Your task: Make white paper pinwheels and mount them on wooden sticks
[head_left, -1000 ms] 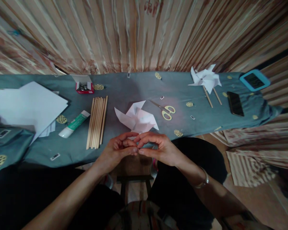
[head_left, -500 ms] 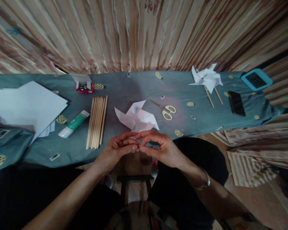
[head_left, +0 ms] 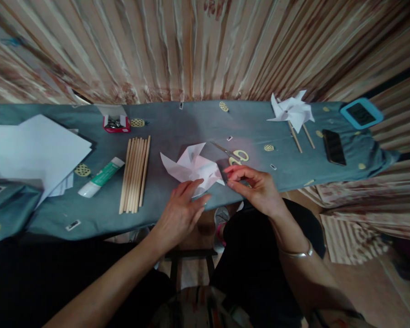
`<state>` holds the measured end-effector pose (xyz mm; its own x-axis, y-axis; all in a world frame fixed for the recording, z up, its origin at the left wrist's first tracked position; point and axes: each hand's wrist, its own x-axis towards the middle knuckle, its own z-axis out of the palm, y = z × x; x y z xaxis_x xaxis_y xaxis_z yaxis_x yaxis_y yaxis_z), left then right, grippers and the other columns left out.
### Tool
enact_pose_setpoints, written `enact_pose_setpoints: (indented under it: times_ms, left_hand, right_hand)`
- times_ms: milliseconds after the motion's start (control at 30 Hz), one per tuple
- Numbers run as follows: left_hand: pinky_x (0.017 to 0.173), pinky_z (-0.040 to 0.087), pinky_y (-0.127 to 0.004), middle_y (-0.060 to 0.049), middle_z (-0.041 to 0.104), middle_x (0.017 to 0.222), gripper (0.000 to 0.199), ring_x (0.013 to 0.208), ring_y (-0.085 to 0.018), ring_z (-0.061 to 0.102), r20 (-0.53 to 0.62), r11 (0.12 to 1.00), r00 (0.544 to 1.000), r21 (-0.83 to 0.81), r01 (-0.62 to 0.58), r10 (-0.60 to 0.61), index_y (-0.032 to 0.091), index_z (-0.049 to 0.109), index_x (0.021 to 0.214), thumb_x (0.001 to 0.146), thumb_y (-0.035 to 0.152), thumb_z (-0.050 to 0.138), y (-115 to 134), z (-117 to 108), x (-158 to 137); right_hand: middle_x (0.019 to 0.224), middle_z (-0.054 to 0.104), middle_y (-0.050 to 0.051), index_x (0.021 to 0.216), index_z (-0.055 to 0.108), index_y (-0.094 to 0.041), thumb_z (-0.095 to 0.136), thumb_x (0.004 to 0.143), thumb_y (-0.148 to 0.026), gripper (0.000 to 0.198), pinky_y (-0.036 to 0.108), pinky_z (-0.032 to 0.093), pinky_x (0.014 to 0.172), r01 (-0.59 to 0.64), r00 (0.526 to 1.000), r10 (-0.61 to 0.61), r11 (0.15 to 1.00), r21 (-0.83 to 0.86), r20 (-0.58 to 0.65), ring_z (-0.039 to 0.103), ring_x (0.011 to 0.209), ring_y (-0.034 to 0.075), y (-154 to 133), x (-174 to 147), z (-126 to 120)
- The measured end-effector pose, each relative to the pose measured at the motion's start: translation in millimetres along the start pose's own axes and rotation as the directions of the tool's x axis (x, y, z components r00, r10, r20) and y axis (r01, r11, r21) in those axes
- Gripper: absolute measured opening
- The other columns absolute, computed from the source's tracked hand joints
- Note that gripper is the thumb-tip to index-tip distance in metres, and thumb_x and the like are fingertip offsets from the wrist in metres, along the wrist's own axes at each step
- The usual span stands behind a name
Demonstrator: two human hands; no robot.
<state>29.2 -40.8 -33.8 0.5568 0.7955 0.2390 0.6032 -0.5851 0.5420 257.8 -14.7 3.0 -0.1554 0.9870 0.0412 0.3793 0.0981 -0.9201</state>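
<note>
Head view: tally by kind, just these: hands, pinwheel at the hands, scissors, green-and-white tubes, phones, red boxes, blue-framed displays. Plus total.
Hands: 2 (left hand, right hand)
Pinwheel at the hands: 1
Scissors: 1
Green-and-white tube: 1
Phone: 1
Red box: 1
Blue-framed display: 1
Total: 8

Dark phone (head_left: 334, 147) near blue device (head_left: 362, 114), probably clock; pleated curtain (head_left: 177, 54) behind

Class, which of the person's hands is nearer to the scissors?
Right. The right hand is just on the near side of the scissors; the left hand is farther off, to their left, at the near edge of the paper pinwheel.
</note>
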Motion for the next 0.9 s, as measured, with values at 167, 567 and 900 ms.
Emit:
enact_pose_setpoints:
  times_ms: [167, 567, 900]
  left_hand:
    - [0.088, 0.05, -0.047, -0.018, 0.053, 0.133, 0.037, 0.115, -0.033, 0.052, 0.095, 0.98, 0.995, 0.198, -0.033, 0.014, 0.017, 0.056, 0.127, 0.091, 0.014, 0.05, -1.9, 15.1, -0.3]
    - [0.095, 0.049, -0.047, -0.016, 0.057, 0.124, 0.037, 0.11, -0.028, 0.055, 0.021, 0.99, 0.991, -0.058, 0.131, -0.13, 0.011, 0.052, 0.129, 0.094, 0.021, 0.045, -3.6, 11.5, -0.6]
    - [0.101, 0.046, -0.044, -0.012, 0.059, 0.12, 0.036, 0.113, -0.026, 0.055, 0.058, 0.92, 0.971, -0.31, 0.24, -0.234, 0.016, 0.058, 0.124, 0.091, 0.022, 0.047, -6.5, 3.7, 2.3]
  right_hand:
    - [0.101, 0.07, 0.006, 0.076, 0.065, -0.021, 0.066, 0.081, -0.021, 0.005, 0.038, 0.045, 0.093, 0.01, 0.999, -0.008, 0.998, -0.06, 0.033, 0.064, 0.103, 0.02, -1.2, -2.7, 6.9]
    - [0.109, 0.068, 0.005, 0.081, 0.062, -0.023, 0.059, 0.086, -0.017, 0.008, 0.038, 0.046, 0.096, 0.132, 0.984, -0.1, 0.964, -0.232, 0.145, 0.064, 0.103, 0.018, -9.8, -3.8, 27.7]
    - [0.126, 0.065, 0.011, 0.081, 0.059, -0.021, 0.052, 0.087, -0.012, 0.013, 0.048, 0.042, 0.106, 0.248, 0.936, -0.14, 0.914, -0.321, 0.324, 0.054, 0.127, 0.023, -15.1, 5.2, 45.6]
